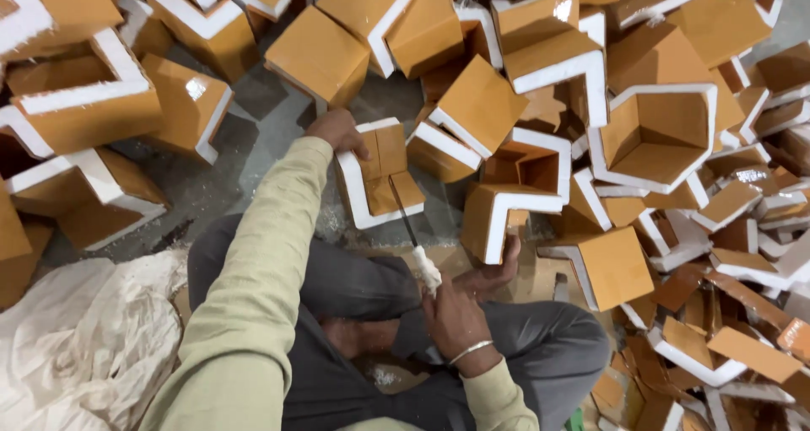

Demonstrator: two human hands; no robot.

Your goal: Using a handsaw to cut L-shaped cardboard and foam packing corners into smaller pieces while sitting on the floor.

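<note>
The person sits on the grey floor (253, 136) with legs crossed, and orange boxes with white edges lie all around. The left hand (337, 131) reaches out and rests on the top corner of one small box piece (380, 182), an orange shape with a thick white rim that stands right in front of the knees. The fingers (359, 148) of this hand are curled down over the white rim and hold the piece steady. The right hand (460, 313) is lower, close to the lap, with a thin silver bangle (470, 352) on the wrist. Its fingers are closed tight around the handle of a thin tool (413, 237). The handle is wrapped in white stuff, and the dark narrow blade points up and touches the inside of the box piece near its lower edge. A bare foot (498, 271) sits just beside the right hand. More orange and white pieces (658, 136) are piled high on the right side, some whole and some broken. A crumpled white sack (84, 338) lies at the lower left, next to the person's pale green sleeve (261, 279).
</note>
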